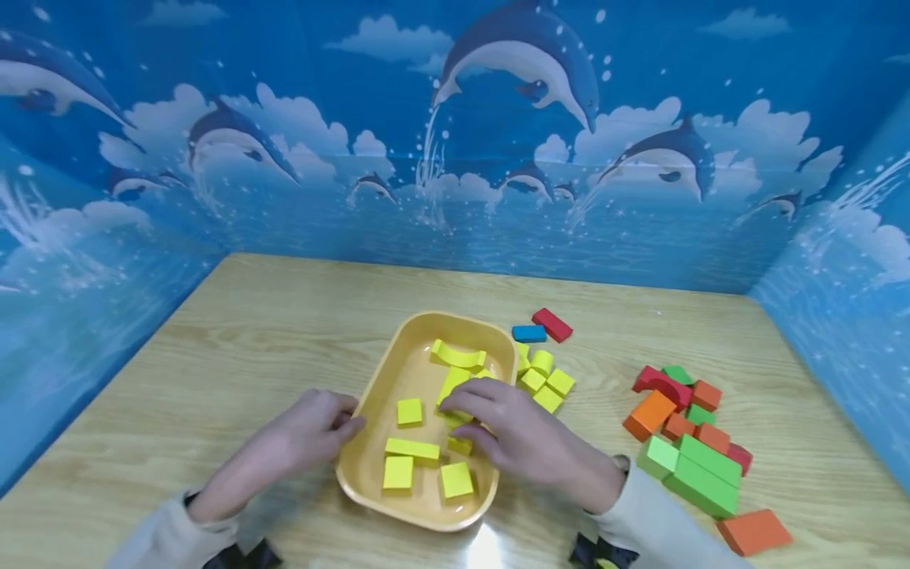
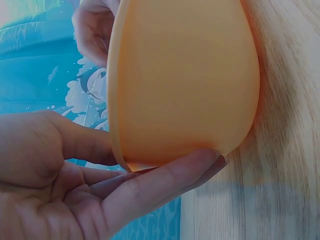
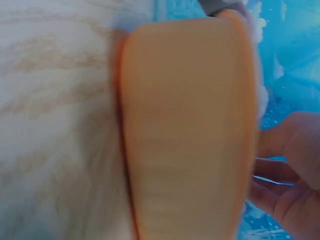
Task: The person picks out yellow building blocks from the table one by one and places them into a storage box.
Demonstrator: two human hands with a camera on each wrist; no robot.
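A yellow plastic tray [image 1: 370,500] lies on the table with several yellow blocks in it, among them a square block [image 1: 409,412], a long bar [image 1: 412,450] and a curved block [image 1: 458,357]. My left hand [image 1: 313,431] grips the tray's left side; in the left wrist view its fingers [image 2: 165,182] lie along the outer wall, with the thumb behind the rim. Inside the right half of the tray, my right hand [image 1: 522,433] reaches down among yellow blocks. Yellow shows between its thumb and fingers, but whether they pinch a block cannot be told. The right wrist view hides its fingertips behind the tray wall.
Just right of the tray sits a cluster of yellow blocks [image 1: 547,383], with a blue block [image 1: 529,333] and a red block [image 1: 552,325] behind it. Further right lie green blocks [image 1: 702,484], orange blocks [image 1: 650,416] and a red arch [image 1: 663,385]. A dolphin-printed backdrop [image 1: 455,229] encloses the table.
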